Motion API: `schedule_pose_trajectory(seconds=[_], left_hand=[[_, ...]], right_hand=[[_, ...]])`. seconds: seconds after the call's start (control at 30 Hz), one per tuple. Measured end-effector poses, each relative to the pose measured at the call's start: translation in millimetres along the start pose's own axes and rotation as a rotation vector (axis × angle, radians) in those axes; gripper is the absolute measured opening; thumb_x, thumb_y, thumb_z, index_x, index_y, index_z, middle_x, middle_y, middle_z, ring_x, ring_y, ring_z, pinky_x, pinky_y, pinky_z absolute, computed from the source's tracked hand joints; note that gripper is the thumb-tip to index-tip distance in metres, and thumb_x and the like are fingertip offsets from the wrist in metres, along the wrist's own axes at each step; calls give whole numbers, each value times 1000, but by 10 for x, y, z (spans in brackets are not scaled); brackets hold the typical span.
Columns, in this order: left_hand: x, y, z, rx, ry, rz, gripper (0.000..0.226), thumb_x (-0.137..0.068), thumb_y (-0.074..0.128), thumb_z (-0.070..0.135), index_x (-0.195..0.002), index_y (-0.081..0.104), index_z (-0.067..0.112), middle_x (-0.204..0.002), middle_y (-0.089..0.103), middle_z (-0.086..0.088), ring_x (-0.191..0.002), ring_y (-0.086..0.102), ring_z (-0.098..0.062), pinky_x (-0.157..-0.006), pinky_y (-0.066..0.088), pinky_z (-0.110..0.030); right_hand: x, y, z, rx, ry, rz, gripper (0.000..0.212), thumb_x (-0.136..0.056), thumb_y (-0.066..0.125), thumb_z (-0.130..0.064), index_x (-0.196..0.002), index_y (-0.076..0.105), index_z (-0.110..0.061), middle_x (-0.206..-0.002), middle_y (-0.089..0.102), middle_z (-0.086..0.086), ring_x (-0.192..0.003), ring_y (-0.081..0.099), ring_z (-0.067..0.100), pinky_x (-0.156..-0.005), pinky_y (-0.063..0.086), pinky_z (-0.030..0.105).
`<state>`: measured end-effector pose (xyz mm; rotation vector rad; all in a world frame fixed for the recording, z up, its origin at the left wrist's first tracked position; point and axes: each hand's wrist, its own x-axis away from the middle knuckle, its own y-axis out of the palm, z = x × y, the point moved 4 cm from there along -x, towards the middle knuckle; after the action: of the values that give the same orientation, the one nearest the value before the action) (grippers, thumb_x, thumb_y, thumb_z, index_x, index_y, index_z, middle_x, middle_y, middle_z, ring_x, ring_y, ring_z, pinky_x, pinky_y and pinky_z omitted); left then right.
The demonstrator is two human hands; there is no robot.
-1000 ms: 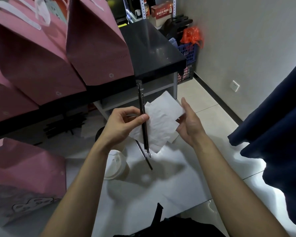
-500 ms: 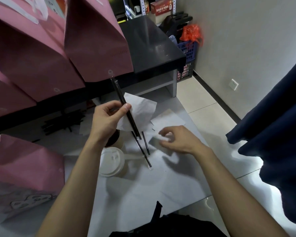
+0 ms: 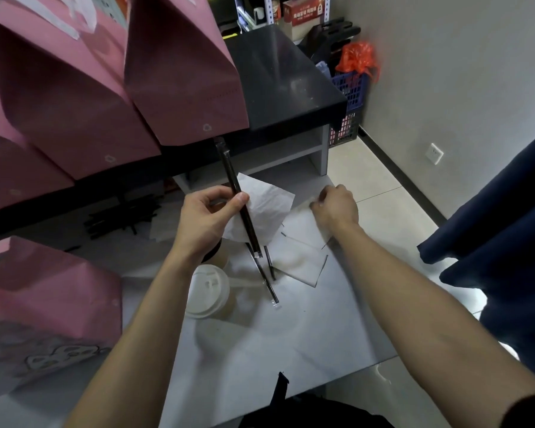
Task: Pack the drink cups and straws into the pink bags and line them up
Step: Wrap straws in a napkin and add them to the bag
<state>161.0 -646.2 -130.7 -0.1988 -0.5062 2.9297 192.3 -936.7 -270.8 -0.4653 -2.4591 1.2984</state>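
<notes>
My left hand (image 3: 209, 219) pinches a black wrapped straw (image 3: 237, 196) together with a white napkin (image 3: 266, 208), held above the white table (image 3: 291, 350). My right hand (image 3: 335, 208) reaches down with curled fingers onto more napkins (image 3: 300, 261) lying on the table; whether it grips one is not clear. Two more black straws (image 3: 267, 282) lie on the table under my left hand. A drink cup with a white lid (image 3: 209, 291) stands near my left wrist. Pink bags (image 3: 179, 72) stand in a row on the dark counter, and another pink bag (image 3: 44, 301) stands at the left on the table.
A pile of black straws (image 3: 121, 216) lies at the back of the table under the dark counter (image 3: 284, 88). A blue crate with an orange bag (image 3: 352, 84) stands by the wall. Dark blue cloth (image 3: 507, 242) hangs at the right.
My right hand has let go of the napkin, dropped to the table and moved toward the far napkins. My left hand keeps the straw and napkin, tilted leftward.
</notes>
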Motion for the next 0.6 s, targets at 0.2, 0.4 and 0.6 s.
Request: schedule_pose_trajectory(seconds=[0.2, 0.4, 0.6], left_hand=[[13, 67, -16, -47, -11, -90, 15, -99, 82, 30, -96, 84, 15, -98, 83, 1, -98, 78, -13, -90, 56, -19], [10, 140, -51, 16, 1, -251, 18, -98, 83, 33, -100, 84, 15, -102, 83, -6, -106, 78, -29, -105, 59, -47], [-11, 182, -85, 224, 30, -304, 37, -91, 86, 46, -98, 83, 10, -101, 80, -7, -102, 74, -22, -100, 52, -36]], right_hand=[[-23, -48, -86, -211, -7, 20, 19, -101, 67, -27, -108, 73, -11, -112, 75, 11, -110, 67, 35, -97, 56, 44], [267, -432, -240, -532, -207, 223, 10, -102, 70, -33, -102, 61, -27, -94, 69, -11, -93, 66, 13, -79, 48, 12], [537, -667, -359, -714, -291, 287, 17, -103, 71, -32, -110, 61, -21, -94, 76, -8, -86, 70, 1, -75, 50, 15]])
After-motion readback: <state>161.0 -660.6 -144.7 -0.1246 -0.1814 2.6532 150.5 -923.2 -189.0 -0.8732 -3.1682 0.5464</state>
